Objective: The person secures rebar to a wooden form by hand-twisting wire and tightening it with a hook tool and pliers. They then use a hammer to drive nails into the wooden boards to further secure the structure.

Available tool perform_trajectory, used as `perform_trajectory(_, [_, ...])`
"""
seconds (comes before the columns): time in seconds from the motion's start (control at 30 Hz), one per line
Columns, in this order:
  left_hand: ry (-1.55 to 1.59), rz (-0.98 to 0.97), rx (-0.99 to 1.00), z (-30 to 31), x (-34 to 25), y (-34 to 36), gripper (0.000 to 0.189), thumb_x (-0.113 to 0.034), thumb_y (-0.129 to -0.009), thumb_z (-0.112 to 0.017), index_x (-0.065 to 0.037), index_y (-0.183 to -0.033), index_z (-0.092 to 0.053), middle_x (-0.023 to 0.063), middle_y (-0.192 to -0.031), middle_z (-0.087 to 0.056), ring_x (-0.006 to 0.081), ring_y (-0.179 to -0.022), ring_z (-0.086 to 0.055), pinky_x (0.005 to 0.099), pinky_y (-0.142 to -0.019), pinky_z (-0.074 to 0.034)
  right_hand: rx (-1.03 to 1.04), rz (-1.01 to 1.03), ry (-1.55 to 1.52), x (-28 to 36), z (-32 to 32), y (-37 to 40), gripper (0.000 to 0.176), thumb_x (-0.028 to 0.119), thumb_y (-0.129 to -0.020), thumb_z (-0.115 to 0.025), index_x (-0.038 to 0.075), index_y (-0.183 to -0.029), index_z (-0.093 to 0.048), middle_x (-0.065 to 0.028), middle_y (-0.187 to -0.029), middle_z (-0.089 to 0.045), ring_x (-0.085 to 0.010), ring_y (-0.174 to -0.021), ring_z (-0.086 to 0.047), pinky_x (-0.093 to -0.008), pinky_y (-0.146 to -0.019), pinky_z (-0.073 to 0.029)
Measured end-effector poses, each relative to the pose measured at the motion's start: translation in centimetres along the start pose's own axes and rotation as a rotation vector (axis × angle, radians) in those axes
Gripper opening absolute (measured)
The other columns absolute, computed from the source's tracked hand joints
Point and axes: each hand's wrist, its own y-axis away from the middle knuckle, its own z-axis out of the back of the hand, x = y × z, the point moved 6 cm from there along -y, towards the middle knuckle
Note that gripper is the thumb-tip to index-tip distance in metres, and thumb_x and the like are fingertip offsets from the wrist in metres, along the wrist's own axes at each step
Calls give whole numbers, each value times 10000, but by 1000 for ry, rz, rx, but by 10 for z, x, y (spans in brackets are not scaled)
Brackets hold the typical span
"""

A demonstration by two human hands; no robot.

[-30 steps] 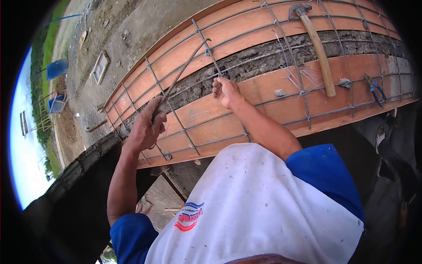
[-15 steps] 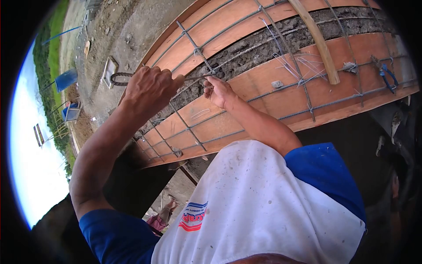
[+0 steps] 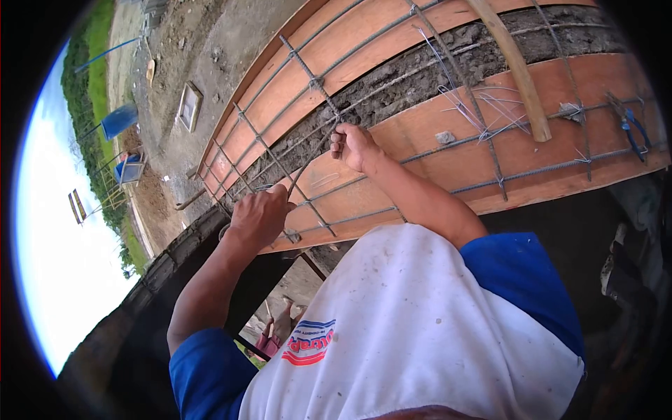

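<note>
My left hand (image 3: 259, 215) is closed round the handle of a rebar tying hook (image 3: 297, 173), whose thin dark shaft points up toward the mesh. The loop end of the handle is mostly hidden behind the hand. My right hand (image 3: 355, 148) has its fingers curled in at a crossing of the steel rebar mesh (image 3: 315, 82); what they pinch is too small to make out. The bars run over orange plywood boards (image 3: 413, 136), with a strip of rough dark concrete (image 3: 392, 87) between them.
A wooden handle (image 3: 518, 73) lies across the mesh on the right. Near it are loose tie wires (image 3: 493, 115) and blue-handled pliers (image 3: 633, 133). A small grey lump (image 3: 444, 138) sits on the plywood. Below, through an opening, a person (image 3: 269, 343) is partly visible.
My left hand has swung down and toward me with the hook, whose shaft has turned from nearly level to steep. My right hand has stayed by the same crossing, its fingers more curled.
</note>
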Motion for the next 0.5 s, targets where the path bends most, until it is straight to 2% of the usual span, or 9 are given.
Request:
perform_trajectory(0.03, [68, 43, 12, -8, 3, -1, 273, -271, -931, -561, -11, -872, -505, 234, -734, -616, 388, -749, -635, 522, -640, -467, -14, 5, 4, 3, 0, 2, 173, 144, -897, -489, 110, -727, -488, 2, -638, -478, -148, -552, -469, -341, -566, -420])
perform_trajectory(0.13, [328, -69, -10, -28, 6, -7, 351, -333, -963, -526, -5, -838, -514, 202, -664, -626, 408, -674, -642, 501, -628, -464, -7, 26, 122, 12, -1, 4, 172, 141, -888, -492, 115, -720, -467, 12, -618, -437, -136, -517, -424, -330, -534, -395])
perform_trajectory(0.17, [562, -54, 43, -31, 8, -6, 409, -380, -970, -513, -12, -792, -483, 178, -598, -568, 372, -564, -590, 456, -591, -453, -10, 11, 156, 12, 0, 1, 158, 137, -882, -491, 113, -727, -472, 22, -604, -430, -126, -505, -409, -313, -518, -381])
perform_trajectory(0.27, [1045, 127, 284, -49, 22, -2, 456, -406, -981, -491, -8, -763, -448, 150, -546, -466, 320, -483, -473, 405, -572, -443, -30, -28, 84, 15, -3, 8, 149, 129, -877, -477, 108, -730, -476, 35, -589, -418, -121, -501, -402, -305, -517, -370])
perform_trajectory(0.37, [1277, 155, 357, -49, 41, -3, 440, -400, -991, -474, -8, -796, -438, 119, -566, -425, 274, -489, -390, 363, -548, -429, -56, -22, 87, 10, -2, 5, 209, 252, -911, -558, 151, -748, -476, 62, -559, -371, -106, -493, -393, -322, -544, -374])
perform_trajectory(0.47, [671, -281, -201, -8, 51, 2, 358, -343, -989, -488, -3, -879, -459, 163, -616, -483, 322, -541, -491, 405, -545, -436, -167, 4, 110, 7, -8, 2, 257, 321, -915, -599, 174, -752, -467, 72, -545, -345, -98, -474, -373, -330, -547, -374])
perform_trajectory(0.5, [546, -183, -183, 4, 49, 9, 267, -265, -973, -505, -2, -961, -463, 224, -689, -534, 405, -653, -572, 471, -574, -434, -216, 15, 108, 6, -7, 2, 273, 339, -913, -611, 179, -749, -463, 74, -541, -338, -95, -465, -365, -328, -540, -371])
